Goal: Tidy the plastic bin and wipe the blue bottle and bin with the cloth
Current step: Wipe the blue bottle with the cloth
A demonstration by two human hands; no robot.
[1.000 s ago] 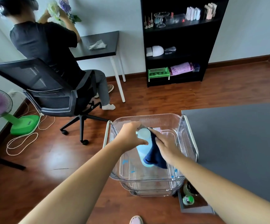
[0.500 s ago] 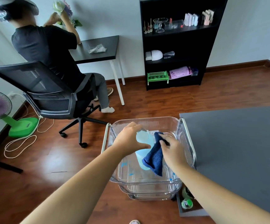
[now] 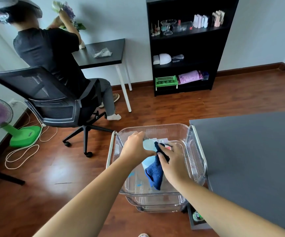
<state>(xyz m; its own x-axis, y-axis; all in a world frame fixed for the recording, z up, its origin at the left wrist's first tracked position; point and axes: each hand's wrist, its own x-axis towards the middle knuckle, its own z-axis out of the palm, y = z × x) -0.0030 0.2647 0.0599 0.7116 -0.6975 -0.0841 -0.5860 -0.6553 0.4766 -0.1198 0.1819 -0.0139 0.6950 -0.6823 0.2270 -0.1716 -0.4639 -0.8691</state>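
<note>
Wooden floor [image 3: 155, 103] spreads beyond the clear plastic bin [image 3: 155, 127], which stands just beside a grey table [image 3: 249, 159]. Inside the bin, our left hand [image 3: 134, 147] curls round the top of the pale blue bottle [image 3: 148, 145], while our right hand [image 3: 174, 161] grips the dark blue cloth [image 3: 155, 173] against its side. We judge the bottle wipe to be under way. The bin walls and small boxes [image 3: 162, 140] at its far end remain. Since half a second ago, the cloth has crept nearer the left hand, whose grip is unchanged.
</note>
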